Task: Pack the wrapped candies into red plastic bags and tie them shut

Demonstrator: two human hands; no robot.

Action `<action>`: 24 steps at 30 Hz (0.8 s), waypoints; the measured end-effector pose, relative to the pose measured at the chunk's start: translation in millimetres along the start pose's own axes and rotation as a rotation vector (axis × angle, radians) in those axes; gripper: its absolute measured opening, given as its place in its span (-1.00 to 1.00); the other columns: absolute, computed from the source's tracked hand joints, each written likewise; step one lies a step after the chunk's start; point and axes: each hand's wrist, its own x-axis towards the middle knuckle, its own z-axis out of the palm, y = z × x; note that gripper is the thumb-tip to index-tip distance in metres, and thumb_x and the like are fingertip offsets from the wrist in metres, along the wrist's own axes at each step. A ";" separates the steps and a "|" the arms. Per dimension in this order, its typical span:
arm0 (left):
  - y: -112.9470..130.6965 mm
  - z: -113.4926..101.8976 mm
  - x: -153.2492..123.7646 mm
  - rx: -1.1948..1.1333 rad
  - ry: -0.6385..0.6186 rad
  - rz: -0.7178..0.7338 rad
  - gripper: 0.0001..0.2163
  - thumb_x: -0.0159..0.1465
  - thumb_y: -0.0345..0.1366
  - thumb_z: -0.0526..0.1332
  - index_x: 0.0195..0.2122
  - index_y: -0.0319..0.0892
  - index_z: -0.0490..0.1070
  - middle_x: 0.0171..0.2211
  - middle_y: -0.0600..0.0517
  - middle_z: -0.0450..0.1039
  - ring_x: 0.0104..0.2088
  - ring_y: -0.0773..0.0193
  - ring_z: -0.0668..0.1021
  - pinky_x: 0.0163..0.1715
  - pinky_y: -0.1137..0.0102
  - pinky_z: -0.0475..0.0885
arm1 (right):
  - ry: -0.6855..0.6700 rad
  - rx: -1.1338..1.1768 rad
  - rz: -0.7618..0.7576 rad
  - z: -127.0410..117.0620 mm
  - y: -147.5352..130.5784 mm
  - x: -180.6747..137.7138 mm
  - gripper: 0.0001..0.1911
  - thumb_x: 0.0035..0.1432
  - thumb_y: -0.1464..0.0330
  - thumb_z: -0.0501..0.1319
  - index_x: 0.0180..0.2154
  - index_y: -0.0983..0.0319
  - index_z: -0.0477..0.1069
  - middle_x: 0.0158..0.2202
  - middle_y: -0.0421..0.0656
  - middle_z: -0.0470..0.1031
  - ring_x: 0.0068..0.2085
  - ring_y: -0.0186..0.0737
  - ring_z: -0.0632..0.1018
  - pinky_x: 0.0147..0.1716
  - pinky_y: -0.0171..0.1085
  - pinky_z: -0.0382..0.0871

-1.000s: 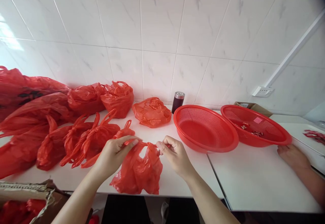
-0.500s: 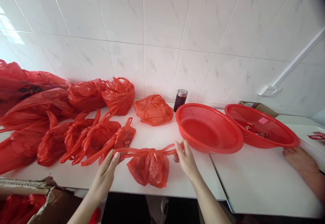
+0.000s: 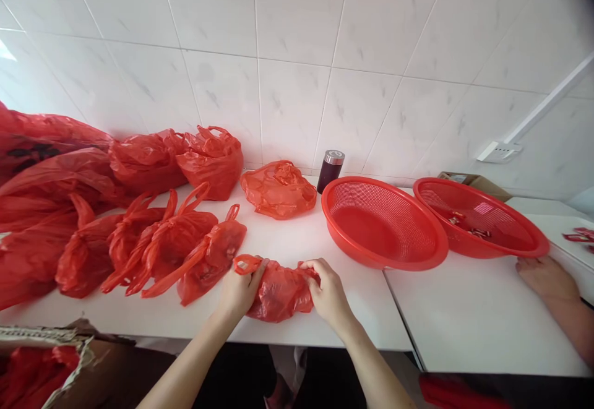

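A small filled red plastic bag point(image 3: 278, 291) lies on the white table point(image 3: 288, 242) near its front edge. My left hand point(image 3: 241, 288) grips its left side, fingers closed by a handle loop. My right hand point(image 3: 329, 294) clasps its right side, fingers curled over the plastic. To the left of it lies a row of tied red bags point(image 3: 171, 248).
Bigger red bags point(image 3: 60, 174) pile up at the far left against the tiled wall. Two red mesh baskets point(image 3: 383, 223) point(image 3: 480, 226) and a dark flask point(image 3: 330, 171) stand to the right. Another person's hand point(image 3: 545, 279) rests on the right table. A cardboard box point(image 3: 41, 365) sits lower left.
The handles were stretched wide apart half a second ago. Now both my hands have come together onto the bag, which rests on the table as a tight bundle.
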 end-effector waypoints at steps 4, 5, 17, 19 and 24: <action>-5.8 1.4 2.3 0.046 0.026 -0.026 -0.60 0.37 -0.06 -0.07 -0.46 -0.14 0.39 -0.51 0.02 0.48 -0.42 0.21 0.54 -0.35 0.40 0.35 | 0.128 -0.160 -0.080 -12.5 7.6 9.8 -0.68 0.12 0.59 -0.02 -0.20 0.18 0.39 -0.21 -0.08 0.43 -0.13 -0.15 0.48 -0.11 -0.19 0.39; -6.9 2.7 3.0 0.068 0.019 -0.038 -0.60 0.37 -0.06 -0.06 -0.43 -0.14 0.42 -0.49 0.01 0.50 -0.41 0.20 0.55 -0.36 0.40 0.34 | 0.139 -0.213 -0.079 -12.1 11.5 10.5 -0.67 0.11 0.60 -0.02 -0.20 0.18 0.39 -0.21 -0.07 0.43 -0.13 -0.14 0.47 -0.12 -0.18 0.38; -9.1 21.5 24.4 0.303 -0.159 -0.229 -0.56 0.33 -0.08 -0.03 -0.38 -0.25 0.54 -0.42 -0.26 0.56 -0.38 -0.04 0.60 -0.39 0.25 0.37 | 0.029 -0.405 0.100 14.8 49.6 7.2 -0.78 0.22 0.49 -0.01 -0.26 0.21 0.39 -0.24 -0.06 0.44 -0.23 -0.10 0.43 -0.23 -0.17 0.25; -10.4 21.5 25.4 0.285 -0.156 -0.225 -0.59 0.32 -0.11 -0.01 -0.42 -0.25 0.53 -0.43 -0.27 0.55 -0.39 -0.06 0.60 -0.39 0.23 0.37 | 0.022 -0.358 0.125 9.4 44.7 9.1 -0.84 0.23 0.43 0.03 -0.29 0.21 0.38 -0.26 -0.07 0.45 -0.23 -0.10 0.43 -0.23 -0.17 0.25; -15.8 11.8 4.1 0.108 -0.100 -0.135 -0.63 0.34 -0.10 -0.01 -0.41 -0.18 0.49 -0.44 -0.12 0.56 -0.38 0.06 0.60 -0.34 0.28 0.42 | -0.141 0.129 0.249 -16.8 16.6 7.0 -0.74 0.20 0.14 0.18 -0.33 0.21 0.37 -0.44 -0.22 0.39 -0.40 -0.26 0.40 -0.37 -0.29 0.29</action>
